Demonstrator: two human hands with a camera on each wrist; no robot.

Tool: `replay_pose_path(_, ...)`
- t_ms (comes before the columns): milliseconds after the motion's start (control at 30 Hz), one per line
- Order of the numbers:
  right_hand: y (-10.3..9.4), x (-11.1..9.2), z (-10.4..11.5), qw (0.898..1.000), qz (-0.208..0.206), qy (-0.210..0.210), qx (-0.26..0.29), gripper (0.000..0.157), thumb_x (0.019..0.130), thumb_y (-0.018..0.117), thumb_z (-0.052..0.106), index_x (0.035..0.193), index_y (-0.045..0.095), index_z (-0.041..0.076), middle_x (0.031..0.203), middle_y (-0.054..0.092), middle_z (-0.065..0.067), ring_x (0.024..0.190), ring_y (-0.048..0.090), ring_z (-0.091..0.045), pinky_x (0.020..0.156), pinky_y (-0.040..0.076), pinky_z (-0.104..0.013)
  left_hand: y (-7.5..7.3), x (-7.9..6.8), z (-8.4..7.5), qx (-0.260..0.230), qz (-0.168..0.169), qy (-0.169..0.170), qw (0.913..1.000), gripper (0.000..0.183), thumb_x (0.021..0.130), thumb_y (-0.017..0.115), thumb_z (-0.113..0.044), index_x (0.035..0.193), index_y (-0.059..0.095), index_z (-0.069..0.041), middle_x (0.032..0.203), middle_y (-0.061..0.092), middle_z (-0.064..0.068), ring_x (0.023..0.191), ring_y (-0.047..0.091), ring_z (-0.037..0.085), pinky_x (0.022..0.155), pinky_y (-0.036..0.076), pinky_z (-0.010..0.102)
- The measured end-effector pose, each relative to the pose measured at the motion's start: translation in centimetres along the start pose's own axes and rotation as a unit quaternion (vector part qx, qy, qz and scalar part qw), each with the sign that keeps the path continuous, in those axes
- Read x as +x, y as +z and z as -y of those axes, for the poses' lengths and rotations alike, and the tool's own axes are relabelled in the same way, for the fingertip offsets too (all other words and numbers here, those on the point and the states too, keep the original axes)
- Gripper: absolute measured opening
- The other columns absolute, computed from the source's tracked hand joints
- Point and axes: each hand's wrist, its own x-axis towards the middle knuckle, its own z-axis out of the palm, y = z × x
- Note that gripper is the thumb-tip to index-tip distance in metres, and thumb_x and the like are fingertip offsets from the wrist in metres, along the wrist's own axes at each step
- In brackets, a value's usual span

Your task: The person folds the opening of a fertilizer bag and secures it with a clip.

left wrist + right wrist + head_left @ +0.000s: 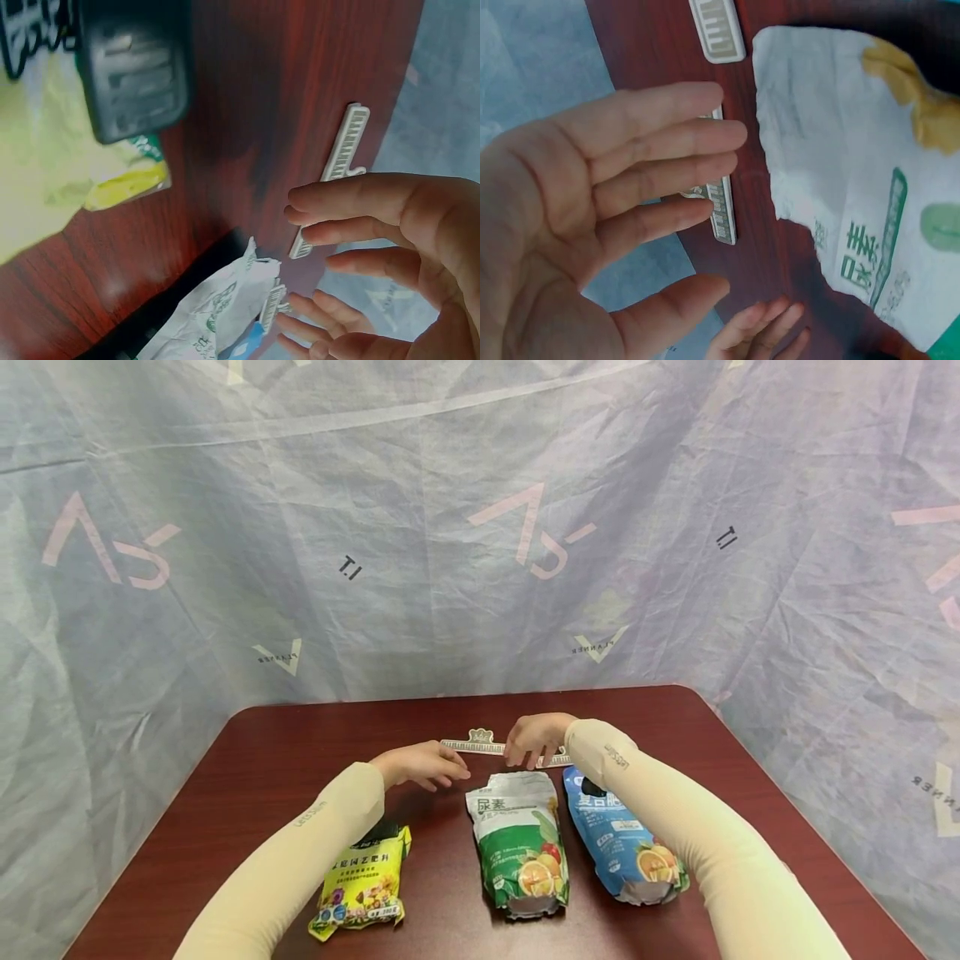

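Note:
A green-and-white pouch [520, 852] printed with fruit lies in the middle of the table, its pale top edge pointing away from me. My left hand [427, 766] hovers by that edge from the left, fingers loosely bent and holding nothing. Above the same edge, on the right, is my right hand [538, 737], with fingers apart and nothing in its grasp. Behind the pouch lie two long clips with piano-key markings, the left clip [474, 747] and the right clip [557, 761]. The right hand's fingers partly cover the clips in the right wrist view.
On the left a yellow pouch [367, 885] is partly hidden by my left forearm. To the right lies a blue pouch [611, 839], overlapped by my right sleeve. All rest on a dark red table [360, 727], with a printed grey cloth [420, 568] hanging behind.

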Motion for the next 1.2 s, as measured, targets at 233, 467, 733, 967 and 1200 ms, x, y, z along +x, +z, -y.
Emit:
replay_pose_path(233, 0.4, 0.6, -1.0, 1.000, -0.005, 0.010, 0.002, 0.038, 0.085, 0.065, 0.020, 0.119, 0.060, 0.005, 0.109, 0.061, -0.007, 0.104, 0.057, -0.032, 0.083, 0.047, -0.050, 1.1, 1.2, 0.1, -0.008, 0.005, -0.016, 0.9998, 0.037, 0.086, 0.064, -0.029, 0.114, 0.060, -0.005, 0.111, 0.059, 0.007, 0.104, 0.057, 0.028, 0.083, 0.049, 0.043)
replay_pose_path(467, 0.9, 0.9, -1.8, 1.000, -0.010, 0.013, 0.002, 0.039, 0.084, 0.066, 0.022, 0.120, 0.060, 0.008, 0.113, 0.061, -0.005, 0.105, 0.056, -0.032, 0.083, 0.047, -0.049, 1.9, 2.3, 0.4, -0.018, 0.020, -0.035, 0.9990, 0.039, 0.084, 0.065, -0.030, 0.112, 0.058, -0.004, 0.111, 0.058, 0.009, 0.100, 0.058, 0.025, 0.081, 0.049, 0.042)
replay_pose_path(733, 1.2, 1.4, -2.6, 1.000, -0.020, 0.010, -0.018, 0.039, 0.082, 0.068, 0.025, 0.118, 0.062, 0.010, 0.117, 0.059, -0.007, 0.107, 0.055, -0.032, 0.083, 0.047, -0.047, 2.3, 3.0, 0.5, -0.046, 0.026, -0.039, 0.9979, 0.035, 0.086, 0.064, -0.027, 0.110, 0.061, -0.002, 0.109, 0.058, 0.012, 0.095, 0.059, 0.024, 0.078, 0.051, 0.041)
replay_pose_path(967, 1.1, 1.4, -2.9, 0.999, -0.028, 0.008, -0.037, 0.030, 0.083, 0.067, 0.023, 0.110, 0.066, 0.011, 0.107, 0.061, -0.007, 0.105, 0.056, -0.031, 0.083, 0.048, -0.045, 2.5, 3.6, 0.8, -0.065, 0.022, -0.043, 0.9967, 0.034, 0.086, 0.065, -0.025, 0.109, 0.061, -0.001, 0.103, 0.058, 0.012, 0.090, 0.059, 0.023, 0.076, 0.051, 0.040)
replay_pose_path(1200, 1.3, 1.7, -3.2, 0.999, -0.041, 0.008, -0.028, 0.022, 0.084, 0.066, 0.021, 0.103, 0.070, 0.012, 0.108, 0.062, -0.003, 0.101, 0.057, -0.026, 0.083, 0.048, -0.045, 2.6, 3.9, 1.3, -0.071, 0.022, -0.040, 0.9964, 0.032, 0.086, 0.064, -0.024, 0.108, 0.063, 0.000, 0.102, 0.058, 0.010, 0.093, 0.058, 0.022, 0.075, 0.051, 0.039)
